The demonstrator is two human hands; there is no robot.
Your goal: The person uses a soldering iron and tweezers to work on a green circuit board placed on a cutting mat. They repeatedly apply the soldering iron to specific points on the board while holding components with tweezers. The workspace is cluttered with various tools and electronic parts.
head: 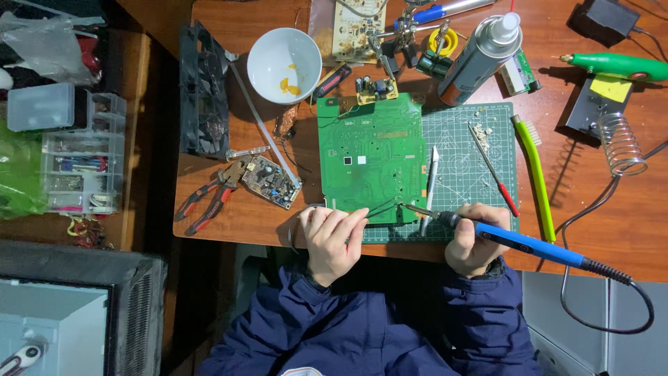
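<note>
Watching from the head view, I saw the right hand (473,240) with its fingers closed around the blue handle of the soldering iron (515,240), the tip reaching in to the near edge of the large green circuit board (369,157), which lay partly on the green cutting mat (466,167) by the desk's near edge. The left hand (330,240) had its fingers pinched shut on a thin dark wire (379,207), feeding it toward the same spot as the tip. My worry was that the two hands met very close together: a small slip of the iron could have touched the left fingers or dragged across neighbouring tracks and bridged them. The board looked unclamped, so pressure from the tip could have pushed it sideways. The iron's cable (612,306) hung off the near edge of the desk, and a snag there could have jerked the tip. The spray can (480,52) stood near the far edge, well apart from the heat, which I judged safe enough.
</note>
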